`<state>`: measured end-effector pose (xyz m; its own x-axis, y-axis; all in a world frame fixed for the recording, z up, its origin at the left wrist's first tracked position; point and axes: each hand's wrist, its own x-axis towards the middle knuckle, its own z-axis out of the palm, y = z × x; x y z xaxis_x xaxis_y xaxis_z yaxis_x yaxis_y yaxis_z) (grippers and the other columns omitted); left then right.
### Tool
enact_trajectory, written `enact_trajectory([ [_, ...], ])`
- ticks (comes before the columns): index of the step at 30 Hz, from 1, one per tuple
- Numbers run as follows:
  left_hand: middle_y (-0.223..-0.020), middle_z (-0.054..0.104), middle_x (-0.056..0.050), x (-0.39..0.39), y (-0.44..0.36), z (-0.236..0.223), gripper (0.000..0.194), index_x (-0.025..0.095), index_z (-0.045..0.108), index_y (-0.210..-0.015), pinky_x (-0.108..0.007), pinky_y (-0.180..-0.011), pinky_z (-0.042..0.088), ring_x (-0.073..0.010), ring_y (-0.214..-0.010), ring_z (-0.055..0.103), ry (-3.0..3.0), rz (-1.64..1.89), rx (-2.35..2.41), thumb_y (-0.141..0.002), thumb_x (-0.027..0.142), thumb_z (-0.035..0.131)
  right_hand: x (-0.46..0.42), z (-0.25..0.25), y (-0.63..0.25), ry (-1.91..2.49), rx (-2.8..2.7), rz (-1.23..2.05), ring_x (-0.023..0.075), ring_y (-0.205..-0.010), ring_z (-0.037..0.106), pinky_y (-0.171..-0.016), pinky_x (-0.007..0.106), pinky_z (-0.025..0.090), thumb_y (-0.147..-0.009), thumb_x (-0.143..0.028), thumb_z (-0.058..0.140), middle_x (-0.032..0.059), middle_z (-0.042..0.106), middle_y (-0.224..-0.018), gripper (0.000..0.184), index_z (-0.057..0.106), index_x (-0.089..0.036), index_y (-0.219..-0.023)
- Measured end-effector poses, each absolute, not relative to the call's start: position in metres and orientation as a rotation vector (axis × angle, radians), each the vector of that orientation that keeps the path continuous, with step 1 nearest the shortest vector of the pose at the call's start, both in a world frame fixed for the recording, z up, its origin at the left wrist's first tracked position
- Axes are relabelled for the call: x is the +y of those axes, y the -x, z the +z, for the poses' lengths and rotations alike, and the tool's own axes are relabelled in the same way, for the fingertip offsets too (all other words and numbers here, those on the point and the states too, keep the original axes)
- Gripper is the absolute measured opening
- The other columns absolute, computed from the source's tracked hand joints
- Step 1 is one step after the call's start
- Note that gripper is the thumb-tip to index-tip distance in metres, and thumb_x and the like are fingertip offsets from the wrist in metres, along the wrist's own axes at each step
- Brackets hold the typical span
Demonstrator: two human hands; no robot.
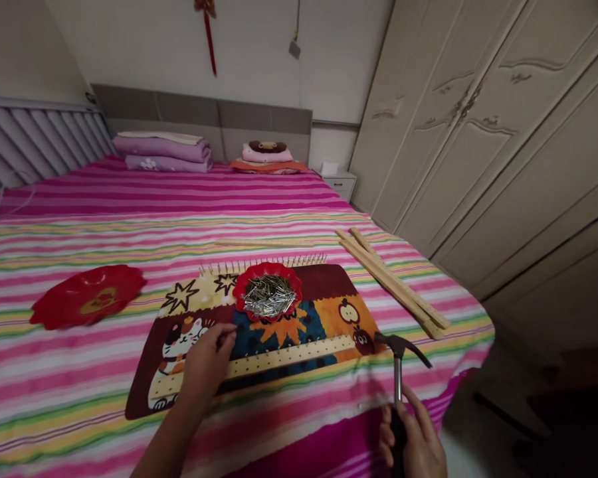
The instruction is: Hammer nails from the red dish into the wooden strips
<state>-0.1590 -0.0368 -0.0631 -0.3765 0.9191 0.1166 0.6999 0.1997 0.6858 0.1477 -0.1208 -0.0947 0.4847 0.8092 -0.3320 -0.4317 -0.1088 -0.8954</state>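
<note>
My right hand [414, 435] is wrapped around the dark handle of a claw hammer [397, 362], whose head points up beside the mat's right edge. My left hand [212, 352] is over the near strip, thumb and fingertips pinched together; anything between them is too small to make out. Beneath it, a wooden strip [279, 358] with rows of small dark marks or holes and a few nails lies across a patterned mat [341, 282]. Just beyond the left fingers stands a red scalloped bowl [238, 292] filled with loose nails [269, 297].
Behind the bowl lies a wooden strip [306, 260] with nails sticking up. Another thin strip [264, 243] is farther back. Several wooden strips [393, 282] are stacked at right, near the bed's edge. A red tray [62, 302] rests at left. Folded bedding [167, 151] sits by the headboard.
</note>
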Motion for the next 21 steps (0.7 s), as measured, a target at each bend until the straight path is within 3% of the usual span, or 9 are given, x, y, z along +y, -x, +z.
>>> enact_trajectory([
  [4, -0.091, 0.068, -0.006, -0.001, 0.155, -0.052, 0.024, 0.022, 0.066, -0.084, -0.034, -0.082, 0.042, -0.0225, -0.090, 0.058, -1.858, 0.903, 2.284, -0.078, 0.032, 0.045, -0.125, -0.127, -0.153, 1.246, -0.294, 1.159, 0.0096, -0.036, 0.043, -0.026, 0.015, 0.031, -0.068, -0.042, 0.070, -0.0059, 0.056, -0.057, 0.050, 0.050, -0.027, -0.111],
  [8, -0.094, 0.065, -0.011, 0.029, 0.140, -0.048, 0.028, 0.020, 0.068, -0.077, -0.040, -0.079, 0.038, -0.0292, -0.094, 0.054, -1.940, 0.535, 2.482, -0.080, 0.035, 0.044, -0.125, -0.141, -0.153, 1.234, -0.263, 1.186, 0.0091, -0.034, 0.042, -0.025, 0.014, 0.029, -0.068, -0.042, 0.070, -0.0066, 0.055, -0.056, 0.051, 0.048, -0.028, -0.112],
  [11, -0.097, 0.063, -0.014, 0.043, 0.131, -0.048, 0.029, 0.018, 0.069, -0.073, -0.044, -0.078, 0.037, -0.0333, -0.097, 0.051, -1.937, 0.403, 2.522, -0.076, 0.039, 0.049, -0.123, -0.142, -0.154, 1.242, -0.252, 1.195, 0.0086, -0.034, 0.041, -0.025, 0.014, 0.028, -0.068, -0.043, 0.069, -0.0063, 0.055, -0.055, 0.050, 0.048, -0.028, -0.111],
  [15, -0.097, 0.064, -0.017, 0.055, 0.129, -0.044, 0.017, 0.017, 0.066, -0.061, -0.047, -0.080, 0.036, -0.0366, -0.100, 0.050, -1.742, 0.519, 2.457, -0.066, 0.030, 0.057, -0.121, -0.141, -0.154, 1.243, -0.261, 1.199, 0.0081, -0.034, 0.040, -0.026, 0.013, 0.028, -0.068, -0.044, 0.068, -0.0060, 0.056, -0.054, 0.049, 0.048, -0.027, -0.109],
  [18, -0.084, 0.067, -0.014, 0.056, 0.132, -0.039, 0.016, 0.018, 0.064, -0.052, -0.044, -0.077, 0.039, -0.0339, -0.094, 0.056, -1.570, 0.629, 2.320, -0.061, 0.031, 0.060, -0.120, -0.142, -0.154, 1.236, -0.264, 1.197, 0.0083, -0.034, 0.040, -0.026, 0.013, 0.028, -0.068, -0.043, 0.069, -0.0057, 0.056, -0.054, 0.050, 0.047, -0.027, -0.109],
  [21, -0.079, 0.069, -0.006, 0.047, 0.139, -0.039, 0.022, 0.020, 0.067, -0.063, -0.034, -0.072, 0.044, -0.0231, -0.081, 0.061, -1.529, 0.762, 2.154, -0.067, 0.039, 0.056, -0.121, -0.141, -0.154, 1.227, -0.272, 1.189, 0.0082, -0.034, 0.039, -0.026, 0.013, 0.028, -0.068, -0.044, 0.068, -0.0056, 0.057, -0.054, 0.049, 0.047, -0.026, -0.109],
])
